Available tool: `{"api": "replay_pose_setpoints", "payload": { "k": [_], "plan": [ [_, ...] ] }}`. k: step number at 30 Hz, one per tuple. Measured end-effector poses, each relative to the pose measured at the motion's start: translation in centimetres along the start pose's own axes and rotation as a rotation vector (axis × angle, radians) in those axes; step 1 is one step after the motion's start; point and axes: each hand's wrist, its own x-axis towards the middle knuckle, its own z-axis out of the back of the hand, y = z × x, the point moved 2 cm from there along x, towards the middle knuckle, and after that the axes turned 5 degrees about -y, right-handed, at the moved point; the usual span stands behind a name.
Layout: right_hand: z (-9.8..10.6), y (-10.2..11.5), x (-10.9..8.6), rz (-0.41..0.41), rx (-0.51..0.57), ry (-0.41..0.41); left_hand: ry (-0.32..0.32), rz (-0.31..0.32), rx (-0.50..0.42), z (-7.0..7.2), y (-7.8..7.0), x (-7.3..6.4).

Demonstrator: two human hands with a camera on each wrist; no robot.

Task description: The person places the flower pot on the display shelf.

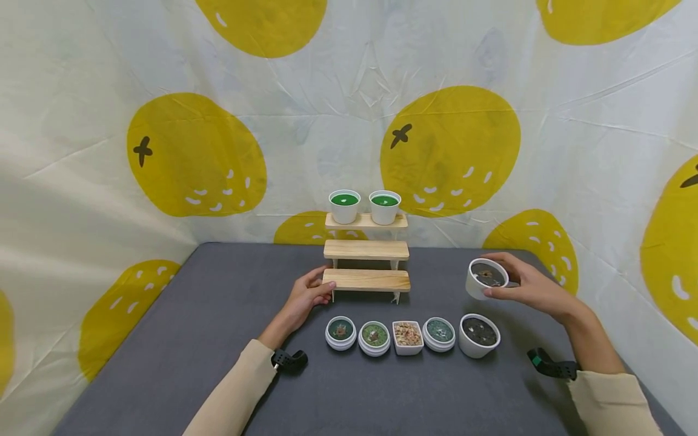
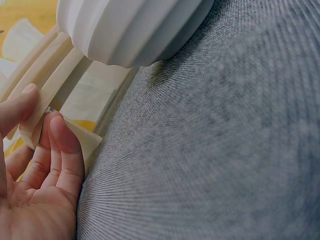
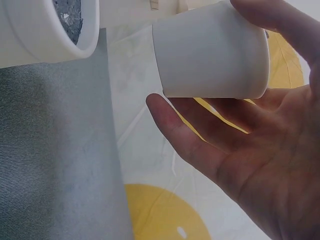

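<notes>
At the left end of the lowest shelf of a three-tier wooden stand (image 1: 366, 280), my left hand (image 1: 297, 303) pinches the board, thumb on top and fingers beneath. The left wrist view shows the same grip on the shelf end (image 2: 37, 117). My right hand (image 1: 537, 292) holds a white cup (image 1: 476, 287) with dark contents, thumb and fingers on opposite sides, raised above the table and slightly tilted. In the right wrist view the cup's smooth side (image 3: 210, 55) faces the camera. A similar white cup with dark contents (image 1: 480, 338) stands on the table just below it.
Two white cups with green contents, a left one (image 1: 345, 209) and a right one (image 1: 385, 209), stand on the top shelf. Along the stand's front are a dark-green round jar (image 1: 340, 332), a green one (image 1: 374, 338), a square dish (image 1: 408, 336) and a grey-green jar (image 1: 438, 333). A patterned curtain hangs behind.
</notes>
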Motion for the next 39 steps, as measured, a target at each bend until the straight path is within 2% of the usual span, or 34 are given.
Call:
{"api": "replay_pose_setpoints", "payload": {
  "k": [8, 15, 27, 39],
  "plan": [
    [0.1, 0.5, 0.3, 0.028, -0.008, -0.001, 0.009, -0.001, 0.013, 0.1, 0.2, 0.2],
    [0.1, 1.3, 0.9, 0.02, -0.02, 0.005, 0.009, -0.003, 0.013, -0.1, 0.1, 0.2],
    [-0.6, 3.3, 2.8, 0.035, 0.025, 0.046, 0.003, 0.006, 0.012, 0.1, 0.0, 0.0],
    [-1.5, 5.0, 4.7, 0.017, 0.053, 0.098, 0.003, 0.003, 0.019, 0.0, 0.0, 0.0]
  ]
}}
